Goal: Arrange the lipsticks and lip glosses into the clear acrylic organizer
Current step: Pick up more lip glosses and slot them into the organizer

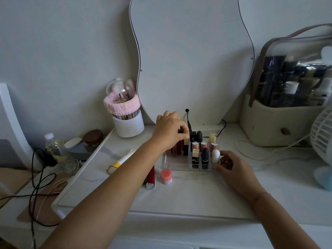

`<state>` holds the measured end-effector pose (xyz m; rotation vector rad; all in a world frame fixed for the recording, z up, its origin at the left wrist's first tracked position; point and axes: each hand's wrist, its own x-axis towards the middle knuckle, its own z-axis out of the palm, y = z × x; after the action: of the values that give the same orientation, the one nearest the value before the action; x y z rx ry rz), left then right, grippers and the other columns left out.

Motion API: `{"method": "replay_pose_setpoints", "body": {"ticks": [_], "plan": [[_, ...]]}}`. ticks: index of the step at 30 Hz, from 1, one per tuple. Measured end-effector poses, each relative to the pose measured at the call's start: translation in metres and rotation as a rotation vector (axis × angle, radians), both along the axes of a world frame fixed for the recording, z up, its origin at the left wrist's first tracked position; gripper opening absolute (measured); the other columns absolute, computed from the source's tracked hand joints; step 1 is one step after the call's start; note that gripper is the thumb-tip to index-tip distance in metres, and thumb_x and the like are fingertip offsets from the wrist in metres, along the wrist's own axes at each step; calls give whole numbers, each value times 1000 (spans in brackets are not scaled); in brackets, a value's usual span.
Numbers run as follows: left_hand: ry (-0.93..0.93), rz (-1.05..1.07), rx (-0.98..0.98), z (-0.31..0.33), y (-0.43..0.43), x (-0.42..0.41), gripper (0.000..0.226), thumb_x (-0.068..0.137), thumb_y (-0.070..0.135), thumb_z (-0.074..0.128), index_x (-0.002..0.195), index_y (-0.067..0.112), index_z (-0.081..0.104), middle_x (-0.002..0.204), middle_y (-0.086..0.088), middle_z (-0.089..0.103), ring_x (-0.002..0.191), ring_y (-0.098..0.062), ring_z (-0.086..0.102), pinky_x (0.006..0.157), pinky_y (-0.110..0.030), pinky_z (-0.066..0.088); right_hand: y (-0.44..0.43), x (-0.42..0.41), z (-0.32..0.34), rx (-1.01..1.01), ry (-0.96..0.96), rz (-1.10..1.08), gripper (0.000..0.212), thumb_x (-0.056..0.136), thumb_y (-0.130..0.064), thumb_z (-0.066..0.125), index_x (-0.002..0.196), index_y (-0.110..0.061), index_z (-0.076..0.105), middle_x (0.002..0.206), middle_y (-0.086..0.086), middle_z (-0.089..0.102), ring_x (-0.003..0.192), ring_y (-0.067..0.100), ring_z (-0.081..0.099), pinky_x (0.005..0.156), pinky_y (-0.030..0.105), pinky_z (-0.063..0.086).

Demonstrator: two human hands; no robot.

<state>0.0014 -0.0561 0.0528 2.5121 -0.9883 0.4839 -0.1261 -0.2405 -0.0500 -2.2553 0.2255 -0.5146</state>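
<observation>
The clear acrylic organizer (177,163) stands mid-desk, its right-hand cells mostly filled, which suggests you are well along. Your left hand (168,131) pinches a tall tube (181,141) in the open left section; your right hand (233,166) grips the organizer's corner. The red lip gloss (150,175) and pink jar (166,176) remain outside.

white table (197,196): acrylic organizer (177,165), red tube (150,177), pink jar (166,176).

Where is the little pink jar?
The little pink jar sits on the white table, just in front of the clear organizer, right beside the red tube.
</observation>
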Motion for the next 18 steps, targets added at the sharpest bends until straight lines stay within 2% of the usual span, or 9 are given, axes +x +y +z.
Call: {"method": "replay_pose_setpoints", "body": {"ticks": [3,6,10,18], "plan": [[-51,2,5,-1,-2,2,12,71,39,74,79,32,68,91,9,46,96,-13,37,72,-27,13,0,0,0,-1,-3,-2,42,81,-26,69,120,-19,57,91,2,64,80,17,59,63,19,42],[-86,14,5,-3,-2,3,14,71,39,74,83,34,69,96,7,50,97,-14,37,69,-26,11,0,0,0,-2,-1,-4,42,81,-26,69,120,-19,57,90,1,64,80,16,59,64,20,43],[-107,6,-15,-5,-2,6,17,72,38,74,88,33,70,99,5,53,99,-16,39,72,-25,12,0,0,0,-6,4,-1,42,82,-26,69,121,-19,56,91,1,64,81,16,59,67,23,45],[-56,-28,-145,-9,-1,7,17,75,29,73,91,26,70,98,1,56,100,-18,44,81,-25,21,0,0,-1,-9,7,-6,42,81,-26,69,121,-19,57,90,0,64,79,16,59,63,19,42]]}}
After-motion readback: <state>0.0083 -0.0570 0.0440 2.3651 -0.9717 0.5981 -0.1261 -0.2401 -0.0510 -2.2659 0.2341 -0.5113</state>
